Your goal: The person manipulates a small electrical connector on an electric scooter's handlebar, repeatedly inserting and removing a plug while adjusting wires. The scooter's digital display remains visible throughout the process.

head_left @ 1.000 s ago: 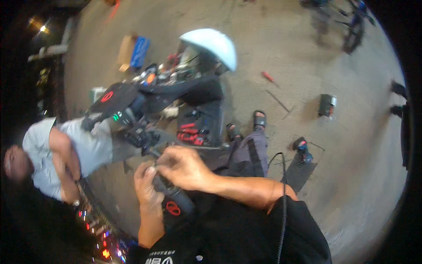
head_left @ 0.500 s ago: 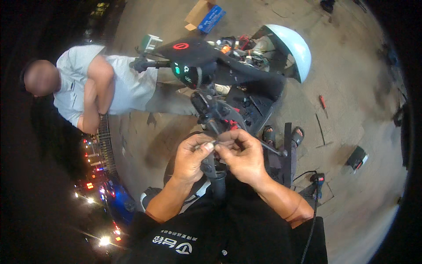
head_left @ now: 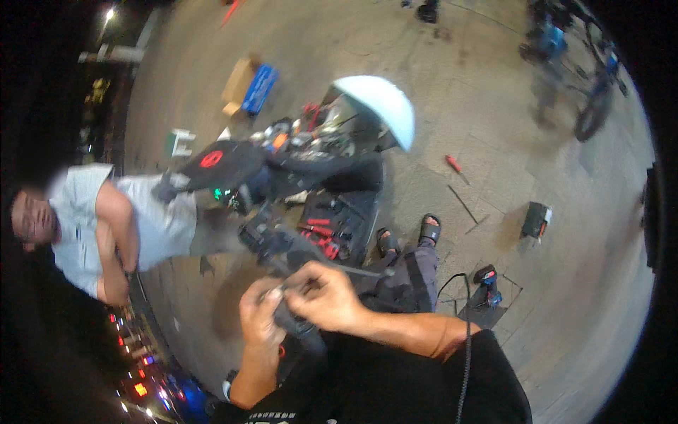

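The left hand [head_left: 261, 309] and right hand [head_left: 326, 299] pinch a small item [head_left: 284, 287], too blurred to identify, seemingly steadying it; red-handled tools [head_left: 325, 244] lie on the footboard [head_left: 372, 212], perhaps for easy reach.

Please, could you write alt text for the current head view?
A person's left-hand grip and right-hand grip come together near a dark scooter; anything pinched between them is too blurred to identify. At the left is a bystander with folded arms; at the right are a red-handled screwdriver and a power drill.
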`<state>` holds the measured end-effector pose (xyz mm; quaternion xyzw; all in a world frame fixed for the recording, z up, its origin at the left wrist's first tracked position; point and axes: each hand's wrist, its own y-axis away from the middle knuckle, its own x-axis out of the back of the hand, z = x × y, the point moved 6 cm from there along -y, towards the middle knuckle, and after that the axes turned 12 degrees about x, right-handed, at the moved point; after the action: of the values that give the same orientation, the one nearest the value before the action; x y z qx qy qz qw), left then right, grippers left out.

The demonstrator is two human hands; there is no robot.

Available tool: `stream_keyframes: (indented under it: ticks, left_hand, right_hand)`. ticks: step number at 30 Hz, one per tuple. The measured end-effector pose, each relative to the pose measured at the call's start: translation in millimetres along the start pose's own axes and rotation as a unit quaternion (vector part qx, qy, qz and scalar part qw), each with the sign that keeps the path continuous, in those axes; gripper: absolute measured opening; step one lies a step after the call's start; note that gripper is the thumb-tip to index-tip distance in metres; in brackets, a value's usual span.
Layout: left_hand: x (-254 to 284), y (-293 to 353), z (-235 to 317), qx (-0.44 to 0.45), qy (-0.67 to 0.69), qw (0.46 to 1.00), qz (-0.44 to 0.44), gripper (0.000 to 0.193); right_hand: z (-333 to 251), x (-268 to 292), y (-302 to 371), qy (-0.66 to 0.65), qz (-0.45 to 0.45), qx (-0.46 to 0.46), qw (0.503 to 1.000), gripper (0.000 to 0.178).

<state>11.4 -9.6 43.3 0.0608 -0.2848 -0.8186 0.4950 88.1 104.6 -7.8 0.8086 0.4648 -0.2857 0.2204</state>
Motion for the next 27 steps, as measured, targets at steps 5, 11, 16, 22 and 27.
stream_keyframes:
  ticks: [5,11,16,22,27]
  left_hand:
    - [-6,3,11,0.023,-0.004,1.0,0.001,0.016]
    - [-5,3,8,0.018,0.04,0.999,-0.001,0.019]
    - [-6,8,6,0.013,0.035,0.999,0.007,0.021]
    - [-9,12,13,0.032,-0.066,0.994,0.08,0.028]
    - [5,9,-7,0.037,0.014,0.999,0.007,0.025]
  right_hand:
    - [17,-5,-1,-0.057,0.0,0.014,0.998,0.013]
    - [-7,4,-4,-0.012,0.017,0.071,0.997,0.017]
    - [-6,2,0,-0.01,0.009,0.065,0.998,0.018]
    - [10,-3,2,-0.01,0.024,0.056,0.998,0.019]
    - [23,-6,6,-0.031,0.029,0.001,0.999,0.016]
